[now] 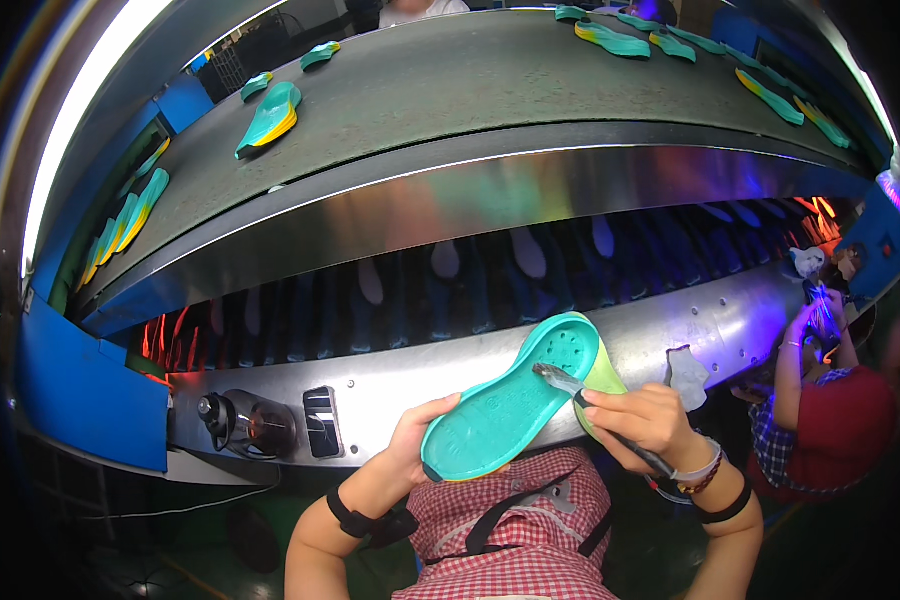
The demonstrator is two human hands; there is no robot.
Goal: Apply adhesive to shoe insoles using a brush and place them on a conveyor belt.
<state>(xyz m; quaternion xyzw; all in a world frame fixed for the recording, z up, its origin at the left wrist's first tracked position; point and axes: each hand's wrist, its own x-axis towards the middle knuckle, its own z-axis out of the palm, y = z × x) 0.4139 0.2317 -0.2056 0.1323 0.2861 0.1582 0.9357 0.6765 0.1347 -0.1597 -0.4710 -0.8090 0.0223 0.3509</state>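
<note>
Teal-and-yellow soles (272, 115) ride the grey conveyor belt (470, 80); a co-worker in a red cap (850, 415) sits right.

Dim, fisheye-bent edges; steel glare, perhaps overhead lamps.

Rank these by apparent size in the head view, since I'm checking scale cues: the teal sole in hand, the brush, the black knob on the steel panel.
1. Teal rubber shoe sole, clearly largest.
2. Metal-tipped brush and round black knob: too alike to rank; the brush is partly hidden by the right hand.
</note>
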